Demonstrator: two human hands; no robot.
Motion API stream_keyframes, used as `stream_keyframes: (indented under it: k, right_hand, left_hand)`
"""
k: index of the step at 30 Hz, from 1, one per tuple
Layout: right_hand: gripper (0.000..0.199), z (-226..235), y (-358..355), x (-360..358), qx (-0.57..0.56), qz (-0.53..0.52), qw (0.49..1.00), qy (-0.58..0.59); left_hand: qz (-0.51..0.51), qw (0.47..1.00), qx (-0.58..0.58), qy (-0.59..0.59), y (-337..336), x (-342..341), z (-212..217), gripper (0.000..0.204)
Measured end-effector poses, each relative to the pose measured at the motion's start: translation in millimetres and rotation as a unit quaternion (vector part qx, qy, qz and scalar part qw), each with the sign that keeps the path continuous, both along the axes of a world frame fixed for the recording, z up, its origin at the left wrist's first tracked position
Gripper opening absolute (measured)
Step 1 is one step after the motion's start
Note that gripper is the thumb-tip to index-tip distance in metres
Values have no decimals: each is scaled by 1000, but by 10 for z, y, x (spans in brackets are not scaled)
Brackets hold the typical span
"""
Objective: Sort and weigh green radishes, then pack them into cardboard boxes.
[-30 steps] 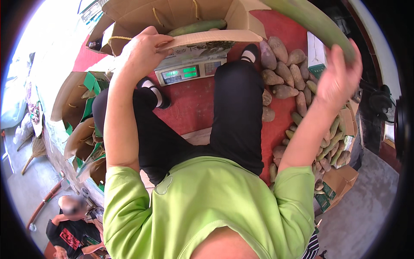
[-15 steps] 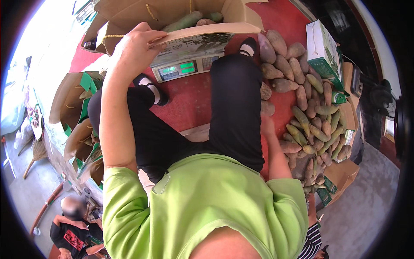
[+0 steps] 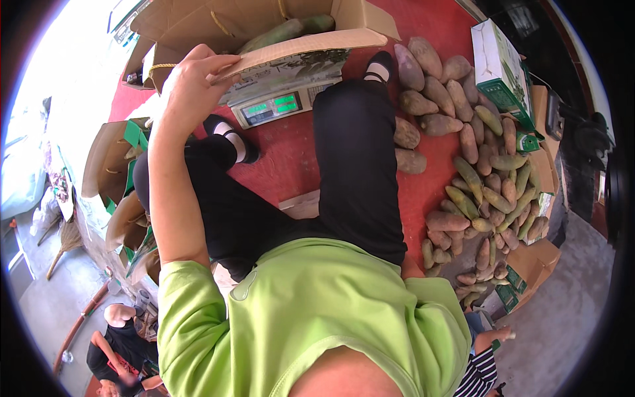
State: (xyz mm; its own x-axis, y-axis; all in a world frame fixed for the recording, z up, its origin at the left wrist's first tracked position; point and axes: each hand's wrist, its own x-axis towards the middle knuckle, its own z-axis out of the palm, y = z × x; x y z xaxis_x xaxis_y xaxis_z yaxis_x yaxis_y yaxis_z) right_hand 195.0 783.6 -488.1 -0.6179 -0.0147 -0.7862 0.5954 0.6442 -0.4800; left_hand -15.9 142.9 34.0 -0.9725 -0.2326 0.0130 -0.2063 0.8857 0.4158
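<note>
1. While the person sat above it, a red floor covering (image 3: 291, 162) lay beneath the whole lot.
2. Root pile (image 3: 499, 200): many green and brownish pieces, heaped at the person's right; beyond the right leg, within reach.
3. Open carton (image 3: 192, 25): brown, mouth up, between and beyond the knees; it appeared to rest on the scale, and pressure on it was best kept light.
4. White-and-green box (image 3: 506, 79): tilted, beyond the root pile.
5. Scale (image 3: 264, 107): beneath the carton's near side, its screen lit green; pulling or leaning on the cardboard would probably have disturbed its reading.
6. Carton flap (image 3: 311, 43): near side, folded outward; best held just far enough out to leave the mouth clear.
7. Left hand (image 3: 188, 83): fingers closed on the flap's left end; a light, level pinch suited the work better than a tug.
8. Right hand: hidden, only a bit of forearm (image 3: 411, 268) showing beside the right thigh; its grip could not be told.
9. Green-skinned roots (image 3: 274, 34): inside the carton, on their sides; further pieces were better laid alongside than dropped.
10. Rope handle (image 3: 220, 23): yellow, on the carton's far wall, best kept from snagging.
</note>
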Motion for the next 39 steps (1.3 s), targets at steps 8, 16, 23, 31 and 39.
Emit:
stream_keyframes:
  k: [8,16,23,31,39]
  right_hand:
    - [47,517,46,-100,174,190,953,158]
    - [70,1924,-870,-686,221,66,972,-50]
    - [68,1981,-877,-706,203,96,974,-27]
    - [66,1898,-914,-759,217,72,974,-6]
    - [71,2004,-627,-1141,99,-162,977,93]
  left_hand:
    - [1,1000,1,-15,47,-48,35,31]
    - [-3,1000,5,-17,24,-50,3,33]
    - [-3,1000,10,-16,85,-59,32,33]
    - [-21,999,35,-13,33,-16,-1,32]
    - [-23,999,20,-12,49,-94,-12,28]
